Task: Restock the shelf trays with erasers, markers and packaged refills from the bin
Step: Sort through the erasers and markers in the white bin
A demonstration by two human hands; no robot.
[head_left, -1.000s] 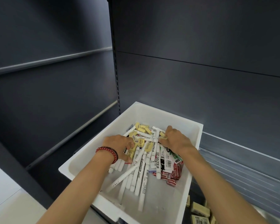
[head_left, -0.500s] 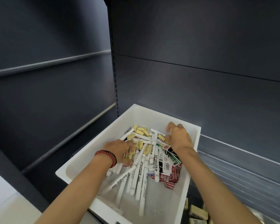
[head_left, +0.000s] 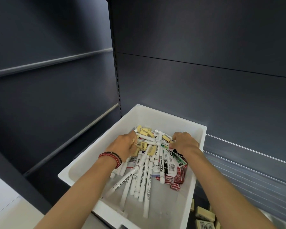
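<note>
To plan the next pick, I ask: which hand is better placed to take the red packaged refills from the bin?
Right, probably. The red packaged refills lie at the right side of the bin. The right hand is on that side; the left hand is beyond the markers, among the yellow erasers.

the print on markers (head_left: 143,177) and packets (head_left: 170,166) is illegible.

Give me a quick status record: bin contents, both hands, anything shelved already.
bin: white, part full
markers: white, piled mid-bin
erasers: yellow, far end of pile
refill packs: red, near right
left hand: on erasers, grasp hidden
right hand: on pile's far right, grasp hidden
shelved erasers: several, lower right
</note>
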